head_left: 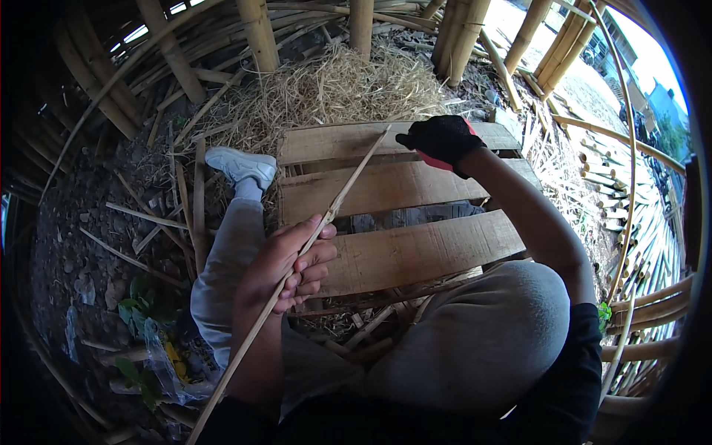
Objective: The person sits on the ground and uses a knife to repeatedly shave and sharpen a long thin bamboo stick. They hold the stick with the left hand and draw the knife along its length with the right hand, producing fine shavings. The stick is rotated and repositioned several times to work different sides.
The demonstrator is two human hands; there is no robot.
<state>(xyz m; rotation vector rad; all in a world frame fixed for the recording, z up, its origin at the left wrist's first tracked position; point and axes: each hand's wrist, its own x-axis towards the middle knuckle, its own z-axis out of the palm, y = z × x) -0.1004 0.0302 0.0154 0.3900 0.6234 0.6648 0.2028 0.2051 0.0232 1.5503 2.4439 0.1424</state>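
Bare left hand grips a thin bamboo strip, gloved right hand at its tip

Nearest to the wearer, the long bamboo strip [248, 343] comes up past the left forearm and slants away over a low slatted table [430, 245]. The left hand [300, 259] has its fingers curled round the strip partway along, just below a raised node [333, 211]. On either side are the knees in grey trousers [493, 319], and to the left a crumpled clear plastic bag [165, 360] lies on the littered ground.

I'd judge the strip light and springy, stiff enough to stand out straight from one fist, yet whippy towards its thin end. The skin side is probably smooth; the split edges could well splinter into bare fingers. Close under the node looks a sound place to hold it, since the bump should check sliding.

Farther out, the right hand [443, 143], in a black-and-red glove, is bent just beside the far tip; I cannot tell whether it holds anything. Opposite sits a white shoe [243, 166]. Beyond are heaped shavings [326, 93], upright bamboo posts [259, 35] and, off right, cut bamboo poles [644, 256].
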